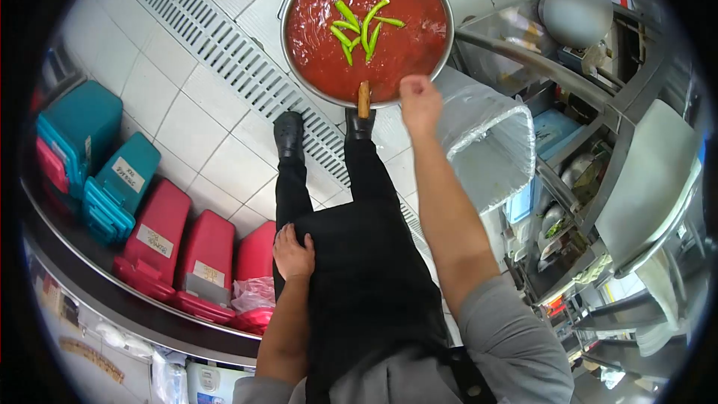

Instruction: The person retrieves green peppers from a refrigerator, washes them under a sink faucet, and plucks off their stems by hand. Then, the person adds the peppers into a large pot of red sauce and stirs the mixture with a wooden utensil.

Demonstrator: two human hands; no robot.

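Note:
A large round metal pot (283, 37) full of red sauce (321, 45) stands on the floor before my feet. Several long green chili peppers (366, 30) float in a cluster on the sauce. Over the near rim sticks a wooden handle (363, 99); whatever it belongs to is hidden in the sauce. My right hand (420, 103) is closed, fingers curled, at the pot's near right rim, right of the handle; anything within it cannot be made out. My left hand (294, 253) lies flat on the black apron (359, 269) at my thigh, holding nothing.
A bin lined with clear plastic (486, 150) stands close to my right arm. Metal racks (598, 105) with trays line the right side. Teal boxes (123, 179) and red boxes (157, 232) sit along the left. A floor drain grate (217, 37) runs diagonally under my feet.

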